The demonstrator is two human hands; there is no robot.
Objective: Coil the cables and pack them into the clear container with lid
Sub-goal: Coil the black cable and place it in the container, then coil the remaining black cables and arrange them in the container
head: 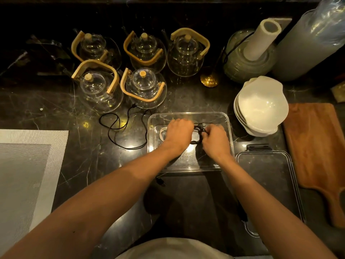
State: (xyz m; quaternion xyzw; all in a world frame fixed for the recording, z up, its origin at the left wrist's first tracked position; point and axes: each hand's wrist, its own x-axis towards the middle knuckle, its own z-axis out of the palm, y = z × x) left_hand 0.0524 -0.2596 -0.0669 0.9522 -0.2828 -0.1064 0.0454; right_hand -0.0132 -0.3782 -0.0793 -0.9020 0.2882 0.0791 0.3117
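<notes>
Clear container (188, 115): open, on the dark marble counter (74, 165), centre of view.
Left hand (179, 130): inside the container, fingers curled down on a black coiled cable (198, 140).
Right hand (214, 137): also inside, fingertips pinching the same coil from its right side.
White cable (162, 134): coiled in the container, left of the left hand.
Loose black cable (119, 128): uncoiled on the counter, left of the container.
Lid (268, 176): flat on the counter, right of the container.
</notes>
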